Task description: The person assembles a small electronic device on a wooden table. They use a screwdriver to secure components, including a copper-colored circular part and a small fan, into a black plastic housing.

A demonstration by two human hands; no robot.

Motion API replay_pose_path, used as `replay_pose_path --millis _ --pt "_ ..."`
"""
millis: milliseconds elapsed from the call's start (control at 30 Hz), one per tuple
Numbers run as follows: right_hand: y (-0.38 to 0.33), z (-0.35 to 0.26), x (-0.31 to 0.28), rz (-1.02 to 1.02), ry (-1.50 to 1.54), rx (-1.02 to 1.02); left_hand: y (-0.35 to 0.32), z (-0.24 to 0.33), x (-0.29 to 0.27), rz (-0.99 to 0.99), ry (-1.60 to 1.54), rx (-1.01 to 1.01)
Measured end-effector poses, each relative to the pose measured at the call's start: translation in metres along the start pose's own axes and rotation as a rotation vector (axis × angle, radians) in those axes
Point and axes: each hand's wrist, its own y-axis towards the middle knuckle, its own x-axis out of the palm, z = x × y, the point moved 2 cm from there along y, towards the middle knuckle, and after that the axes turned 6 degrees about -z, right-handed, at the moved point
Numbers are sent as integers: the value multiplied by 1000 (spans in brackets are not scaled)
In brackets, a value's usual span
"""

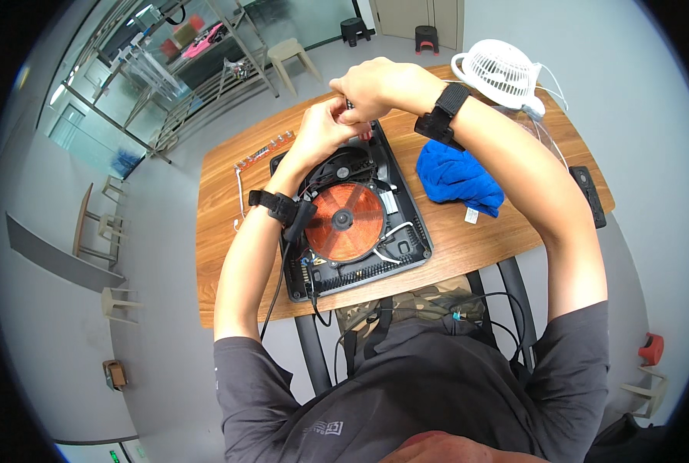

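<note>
An opened induction cooker (424, 245) lies on the wooden table in front of me, its round copper coil (346, 220) and black inner parts exposed. Both my hands meet above its far edge. My left hand (323, 133) is closed, fingers bent inward. Over it, my right hand (373, 91) is closed too, with fingers pinched together. A small dark piece (350, 103) shows between them, too little of it to name. My hands hide the cooker's far end.
Right of the cooker lies a blue cloth (458, 179); beyond it stands a white fan (500, 73). A black power strip (588, 196) sits at the table's right edge. Left is an orange strip of small metal pieces (264, 150). A cable (272, 302) hangs at the near edge.
</note>
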Motion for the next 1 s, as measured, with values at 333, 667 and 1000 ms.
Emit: replay_pose_path --millis 333,667,1000 --pt "10 -6 3 -107 22 85 -7 5 3 -37 -140 -31" --pt "5 -8 -5 -184 62 14 -6 -4 -2 -1 -3 -37" --pt "12 -5 9 -29 -5 69 -7 4 4 -8 -16 -73"
